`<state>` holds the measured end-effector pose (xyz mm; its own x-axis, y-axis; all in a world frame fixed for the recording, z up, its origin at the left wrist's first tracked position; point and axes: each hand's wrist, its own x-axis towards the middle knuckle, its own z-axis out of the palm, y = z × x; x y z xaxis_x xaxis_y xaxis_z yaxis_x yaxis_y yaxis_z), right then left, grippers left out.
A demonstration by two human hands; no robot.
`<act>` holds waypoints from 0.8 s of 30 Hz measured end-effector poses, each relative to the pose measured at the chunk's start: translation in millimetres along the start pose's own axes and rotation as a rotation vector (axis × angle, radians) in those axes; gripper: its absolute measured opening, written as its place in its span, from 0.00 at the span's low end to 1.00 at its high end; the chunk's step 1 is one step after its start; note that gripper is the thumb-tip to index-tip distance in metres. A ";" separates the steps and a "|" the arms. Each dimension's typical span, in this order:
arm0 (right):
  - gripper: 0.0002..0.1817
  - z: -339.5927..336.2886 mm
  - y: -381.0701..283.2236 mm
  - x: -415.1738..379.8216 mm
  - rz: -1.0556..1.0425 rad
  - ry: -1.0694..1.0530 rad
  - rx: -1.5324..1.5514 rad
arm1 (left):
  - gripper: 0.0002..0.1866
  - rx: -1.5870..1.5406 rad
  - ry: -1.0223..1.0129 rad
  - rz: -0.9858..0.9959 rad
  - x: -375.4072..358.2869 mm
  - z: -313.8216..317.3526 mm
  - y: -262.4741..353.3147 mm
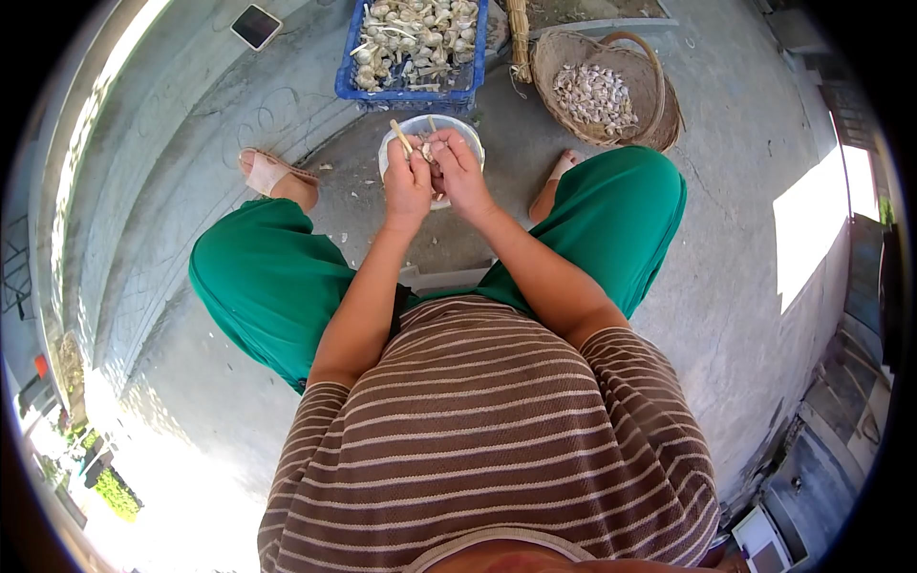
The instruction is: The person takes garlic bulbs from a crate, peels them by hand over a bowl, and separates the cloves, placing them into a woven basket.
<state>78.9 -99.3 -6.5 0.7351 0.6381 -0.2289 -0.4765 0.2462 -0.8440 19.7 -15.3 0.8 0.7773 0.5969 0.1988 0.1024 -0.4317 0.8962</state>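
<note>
Seen from above, seated low on a concrete floor [726,286], knees in green trousers [267,277] spread toward 9 and 3 o'clock, striped shirt [487,430] filling the 6 o'clock part of the view. Both hands brought together just above centre, toward 12 o'clock, over a pale round bowl [468,134] set on the floor between the feet. Left hand [408,181] closed around a small garlic bulb [429,153], with a thin pale stalk [400,137] sticking up from the grip toward 11 o'clock. Right hand [460,172] pinched onto the same bulb from the 3 o'clock side, fingertips curled in and touching it; exact finger placement too small to tell. Bulb held right above the bowl, between the two thumbs. Farther out at 12 o'clock, just beyond the bowl, a blue plastic crate [349,81] heaped with whole garlic heads [415,38], stalks and roots on. At about 1 o'clock, beside the crate, a woven basket [664,105] with a handle, holding a layer of separated garlic cloves [595,95]. Between crate and basket, a bundle of straw-coloured stalks [519,38] standing upright. Sandalled foot [272,174] at 10 o'clock, other foot [564,167] at 1 o'clock near the basket. Scraps of papery skin [339,237] scattered on the floor near the left knee. Dark flat tablet-like object [256,26] lying at 11 o'clock, well apart from the crate.
</note>
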 end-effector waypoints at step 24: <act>0.05 -18.9 8.6 15.8 0.056 0.034 0.048 | 0.04 -0.565 -0.263 -0.478 6.7 -2.6 -19.3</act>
<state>95.6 -101.0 -26.5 0.7218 0.6273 -0.2924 -0.5398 0.2459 -0.8051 21.3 -1.2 -14.1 0.8573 0.4210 -0.2965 0.1865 0.2828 0.9409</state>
